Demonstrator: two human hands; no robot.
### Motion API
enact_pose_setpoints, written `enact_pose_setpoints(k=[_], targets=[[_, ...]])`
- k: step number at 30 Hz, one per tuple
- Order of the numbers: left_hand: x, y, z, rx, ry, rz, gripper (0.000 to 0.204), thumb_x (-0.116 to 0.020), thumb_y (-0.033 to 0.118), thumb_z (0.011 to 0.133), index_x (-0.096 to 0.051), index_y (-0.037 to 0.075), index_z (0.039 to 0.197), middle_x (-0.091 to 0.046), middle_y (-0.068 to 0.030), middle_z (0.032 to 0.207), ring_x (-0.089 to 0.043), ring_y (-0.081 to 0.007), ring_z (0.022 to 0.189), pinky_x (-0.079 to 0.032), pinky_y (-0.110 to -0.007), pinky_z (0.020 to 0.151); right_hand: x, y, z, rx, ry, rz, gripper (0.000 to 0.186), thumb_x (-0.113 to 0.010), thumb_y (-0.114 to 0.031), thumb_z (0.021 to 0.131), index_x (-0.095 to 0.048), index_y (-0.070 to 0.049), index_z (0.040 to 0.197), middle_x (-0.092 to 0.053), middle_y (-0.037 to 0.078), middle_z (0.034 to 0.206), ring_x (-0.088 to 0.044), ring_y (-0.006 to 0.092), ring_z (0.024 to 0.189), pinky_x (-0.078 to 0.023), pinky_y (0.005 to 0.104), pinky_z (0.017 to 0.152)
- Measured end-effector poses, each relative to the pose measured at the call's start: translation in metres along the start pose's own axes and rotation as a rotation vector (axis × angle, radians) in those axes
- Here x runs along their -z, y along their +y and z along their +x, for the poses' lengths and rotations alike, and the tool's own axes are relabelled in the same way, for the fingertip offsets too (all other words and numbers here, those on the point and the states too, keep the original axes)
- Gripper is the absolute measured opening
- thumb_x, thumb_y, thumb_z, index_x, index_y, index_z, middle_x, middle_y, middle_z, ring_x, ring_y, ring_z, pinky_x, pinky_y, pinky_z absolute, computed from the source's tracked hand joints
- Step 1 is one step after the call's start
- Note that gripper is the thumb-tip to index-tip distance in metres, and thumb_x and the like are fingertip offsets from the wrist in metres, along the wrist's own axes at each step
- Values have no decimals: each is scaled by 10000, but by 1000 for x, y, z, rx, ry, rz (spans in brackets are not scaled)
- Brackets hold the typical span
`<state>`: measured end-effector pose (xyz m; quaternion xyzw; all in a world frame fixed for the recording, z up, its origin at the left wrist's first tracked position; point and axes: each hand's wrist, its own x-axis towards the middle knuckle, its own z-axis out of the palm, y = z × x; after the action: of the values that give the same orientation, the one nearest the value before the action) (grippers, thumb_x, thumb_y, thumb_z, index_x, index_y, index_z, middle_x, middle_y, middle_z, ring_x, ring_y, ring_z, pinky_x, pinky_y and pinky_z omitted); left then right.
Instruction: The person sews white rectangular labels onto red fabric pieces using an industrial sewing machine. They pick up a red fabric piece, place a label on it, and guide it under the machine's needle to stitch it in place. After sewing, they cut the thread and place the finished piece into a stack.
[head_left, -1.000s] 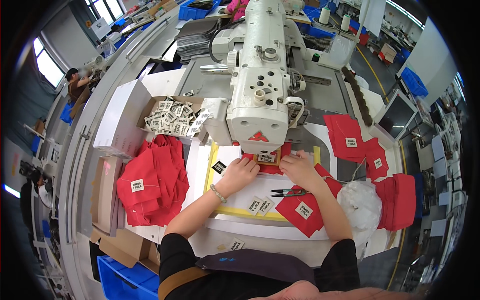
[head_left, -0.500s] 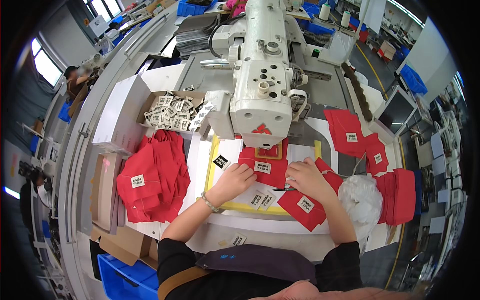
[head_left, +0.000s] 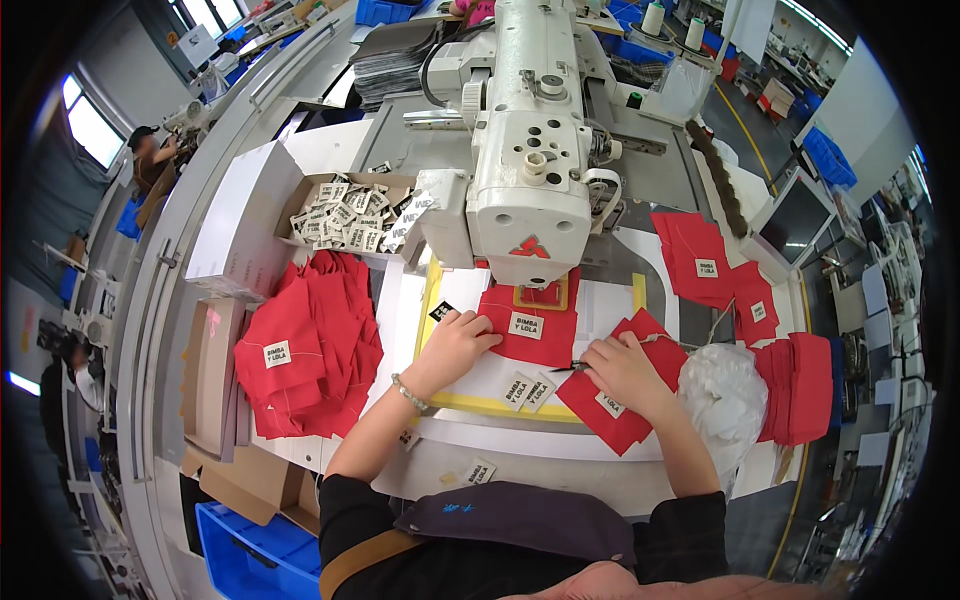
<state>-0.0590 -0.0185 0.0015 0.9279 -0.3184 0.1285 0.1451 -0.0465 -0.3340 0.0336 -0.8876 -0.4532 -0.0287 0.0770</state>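
Observation:
A red fabric piece (head_left: pixel 520 345) with a white label lies under the head of a white sewing machine (head_left: pixel 530 190). My left hand (head_left: pixel 455 350) has bent, close-set fingers at its left edge, beside a black label (head_left: pixel 441 311). To the right, my right hand (head_left: pixel 622 370) curls over the handle end of small dark thread snips (head_left: pixel 570 368), whose tip points left; the fingers partly hide the grip. Under that hand lies another labelled red piece (head_left: pixel 622 435), its label partly covered. Two loose white labels (head_left: pixel 528 391) rest between my hands on the yellow-edged work plate (head_left: pixel 480 406).
At left is a heap of red pieces (head_left: pixel 310 350), with an open box of labels (head_left: pixel 350 215) behind it. More red pieces (head_left: pixel 695 260) lie at right, near a white plastic bag (head_left: pixel 722 398) and a red stack (head_left: pixel 795 390). A blue bin (head_left: pixel 255 555) stands at lower left.
My left hand has shifted slightly left along the fabric's edge. The right hand has drawn back a little toward me and right, uncovering more red cloth behind it.

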Motion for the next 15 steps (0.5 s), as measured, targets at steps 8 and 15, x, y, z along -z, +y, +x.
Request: enact_pose_setpoints(k=[8,15], targets=[[4,-8,5,-1,-8,-6,199,-667,47,714,-718,114,894,-619,8,883,-585,-171,853,-439,-313,761,0,0,5,-135,188,187,101,-585,-79,860,-540,-58,947,-600,85,862,-589,253,813,-402,390,811],[15,7,8,224,53,-608,214,-640,-76,726,-675,30,909,-676,-66,1073,-666,-256,863,-544,-337,728,4,11,13,-599,250,872,93,-519,-76,928,-485,-23,996,-545,160,723,-569,283,694,-417,371,623]])
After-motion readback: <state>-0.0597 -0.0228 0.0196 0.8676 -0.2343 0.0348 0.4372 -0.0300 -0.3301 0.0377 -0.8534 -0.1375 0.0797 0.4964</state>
